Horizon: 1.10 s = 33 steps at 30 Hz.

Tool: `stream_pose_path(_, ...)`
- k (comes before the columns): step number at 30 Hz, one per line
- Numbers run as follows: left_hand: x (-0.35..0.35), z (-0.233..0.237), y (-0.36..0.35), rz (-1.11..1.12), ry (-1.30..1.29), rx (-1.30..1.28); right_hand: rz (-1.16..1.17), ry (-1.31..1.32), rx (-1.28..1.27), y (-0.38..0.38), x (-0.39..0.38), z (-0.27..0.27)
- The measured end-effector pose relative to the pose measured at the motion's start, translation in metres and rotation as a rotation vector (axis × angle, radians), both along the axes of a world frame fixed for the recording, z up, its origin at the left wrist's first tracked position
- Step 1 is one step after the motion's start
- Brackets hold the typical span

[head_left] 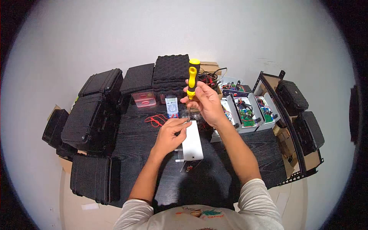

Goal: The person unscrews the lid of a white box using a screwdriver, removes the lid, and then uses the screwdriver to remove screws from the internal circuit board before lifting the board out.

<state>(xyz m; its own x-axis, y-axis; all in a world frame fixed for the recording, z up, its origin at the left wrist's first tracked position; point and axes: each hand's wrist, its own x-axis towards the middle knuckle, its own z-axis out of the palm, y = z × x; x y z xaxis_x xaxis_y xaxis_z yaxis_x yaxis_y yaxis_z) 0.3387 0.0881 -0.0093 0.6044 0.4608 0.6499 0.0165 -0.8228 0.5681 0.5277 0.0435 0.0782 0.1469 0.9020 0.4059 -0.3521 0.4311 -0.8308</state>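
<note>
A yellow and black screwdriver (193,78) stands nearly upright, shaft down, at the far end of a white metal box (193,143). Fingers and thumb of my right hand (208,102) are closed round the lower part of its handle. My left hand (171,134) rests by the box's far end, its fingertips pinched together beside the screwdriver's tip. What lies between those fingertips is too small to make out. A screw hole shows at the near end of the box's white face, and a small reddish part pokes out below.
A multimeter (172,107) with red leads (154,121) lies behind my left hand. Open white boxes with circuit boards (248,115) stand at the right. Black hard cases (85,122) are stacked at the left, foam sheets (171,69) at the back. A shelf rack (297,134) borders the table's right side.
</note>
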Motion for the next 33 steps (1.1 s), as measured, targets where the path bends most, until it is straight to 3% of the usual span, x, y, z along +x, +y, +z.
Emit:
stream_pose_path(4, 0.000, 0.002, 0.000, -0.003, -0.001, 0.004, -0.043, -0.015, 0.071, -0.001, -0.003, -0.001)
stream_pose_path(7, 0.000, 0.002, -0.001, 0.008, 0.015, -0.001, -0.146, -0.207, 0.084, 0.001, 0.000, -0.009)
stream_pose_path(13, 0.001, 0.001, 0.000, 0.000, 0.012, 0.004, 0.009, 0.000, 0.017, -0.001, 0.001, 0.001)
stream_pose_path(19, 0.001, 0.000, 0.000, 0.005, -0.004, 0.011, -0.142, -0.347, 0.044, 0.000, 0.004, -0.008)
stream_pose_path(25, 0.001, 0.001, 0.000, -0.014, 0.004, 0.020, -0.044, -0.149, 0.044, -0.006, 0.002, 0.002)
stream_pose_path(33, 0.005, -0.007, 0.001, -0.032, -0.062, -0.021, -0.152, -0.091, 0.126, -0.012, 0.009, -0.001)
